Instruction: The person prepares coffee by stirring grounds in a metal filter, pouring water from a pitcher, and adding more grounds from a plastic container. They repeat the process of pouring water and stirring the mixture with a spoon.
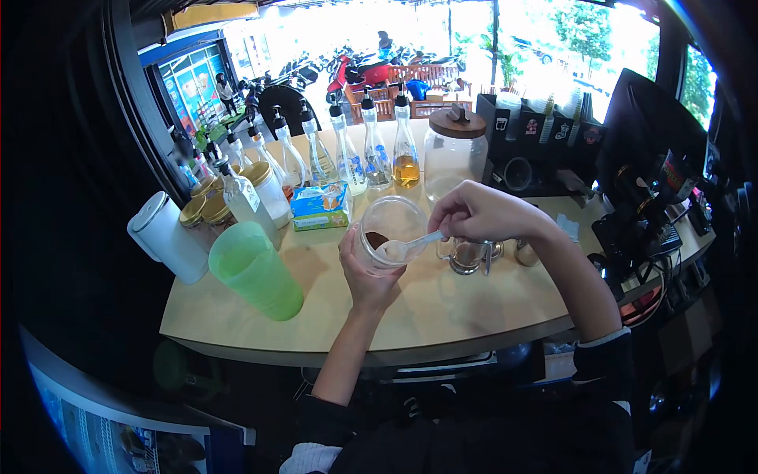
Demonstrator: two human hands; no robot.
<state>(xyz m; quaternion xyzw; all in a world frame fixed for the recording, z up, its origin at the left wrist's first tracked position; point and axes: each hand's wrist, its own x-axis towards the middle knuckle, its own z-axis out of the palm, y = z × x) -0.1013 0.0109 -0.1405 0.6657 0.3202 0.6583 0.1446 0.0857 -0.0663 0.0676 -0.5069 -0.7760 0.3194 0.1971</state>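
Note:
My left hand is wrapped round a clear plastic jar, tilted so its mouth faces me. Some dark brown stuff shows inside it. Between the fingers of my right hand is the handle of a whitish spoon, its bowl at the jar's mouth. Just below my right hand, a glass mug stands on the counter, partly covered by the hand. To the left of my left hand is a tall green translucent pitcher.
A row of pump bottles lines the counter's back, beside a wood-lidded glass jar. A tissue pack, white jug and gold-lidded jars stand left. A black cup holder and dark equipment occupy the right.

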